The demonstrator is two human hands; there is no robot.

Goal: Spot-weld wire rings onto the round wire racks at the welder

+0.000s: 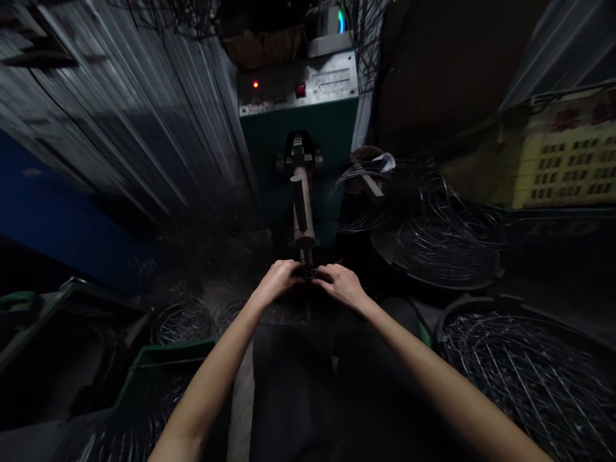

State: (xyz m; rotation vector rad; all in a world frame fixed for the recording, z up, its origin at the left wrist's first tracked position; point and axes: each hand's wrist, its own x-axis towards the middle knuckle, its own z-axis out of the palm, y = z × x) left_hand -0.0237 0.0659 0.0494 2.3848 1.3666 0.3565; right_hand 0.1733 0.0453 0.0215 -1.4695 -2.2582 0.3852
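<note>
Nearest the camera, a dark fabric lap (293, 385) fills the bottom centre, with 2 bare forearms reaching forward on either side of it. The left grip (276, 280) and right grip (341, 285) are both curled closed, knuckles up and almost touching, around a small dark wire loop (312, 274). The shadow hides how the fingers sit on it. The loop lies between the 2 grips, at the lower tip of a pale cylindrical wooden rod (303, 208) that projects toward the person from a dark green metal machine cabinet (289, 151).

The cabinet has a grey metal control panel (296, 83) with 1 glowing red indicator light (255, 84) and 1 square red button (301, 90). Corrugated grey metal sheeting (120, 109) forms the wall at left, above a deep blue panel (58, 212). A yellow printed poster (568, 154) hangs at right. On the dim floor, loose silver wire coils (183, 324) lie ahead of a green plastic crate (163, 366). A round black tub heaped with silver wire rings (524, 378) sits at lower right, and a wide black tray of coiled wire (433, 256) sits beyond it, beside the cabinet.
</note>
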